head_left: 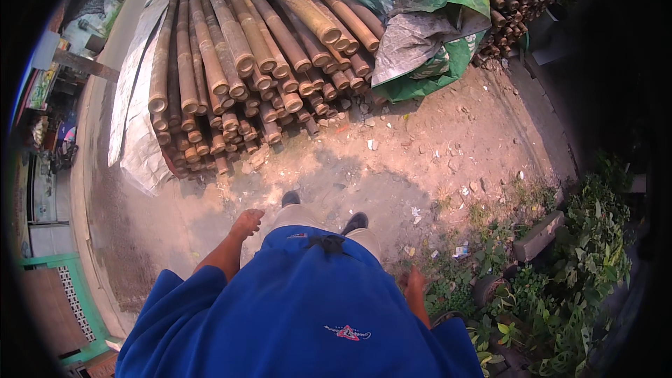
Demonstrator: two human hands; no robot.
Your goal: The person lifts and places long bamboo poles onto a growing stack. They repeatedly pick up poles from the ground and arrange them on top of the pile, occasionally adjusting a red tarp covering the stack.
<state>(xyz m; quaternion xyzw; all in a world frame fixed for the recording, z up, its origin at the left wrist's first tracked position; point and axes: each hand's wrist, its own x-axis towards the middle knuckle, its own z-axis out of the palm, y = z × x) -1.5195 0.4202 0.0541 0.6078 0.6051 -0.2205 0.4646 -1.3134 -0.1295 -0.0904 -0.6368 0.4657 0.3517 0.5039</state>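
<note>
My left hand [247, 224] hangs beside my left thigh, fingers loosely bent and a little apart, with nothing in it. Down by my right hip is my right hand [414, 281], small in view; its fingers are mostly hidden and I see nothing held. Both hands are well apart from a big stack of bamboo poles [241, 63], whose cut ends face me. My blue garment [308, 308] covers much of the lower view, and my dark shoes [357, 222] stand on the ground in front of the stack.
A green and grey tarp [437, 28] drapes over the stack's right part; a whitish sheet [136, 112] hangs along its left side. More poles [514, 0] lie at far right. Stony dirt ground [448, 140] meets leafy plants [588, 252] and a concrete block [537, 236]. A road [105, 203] runs left.
</note>
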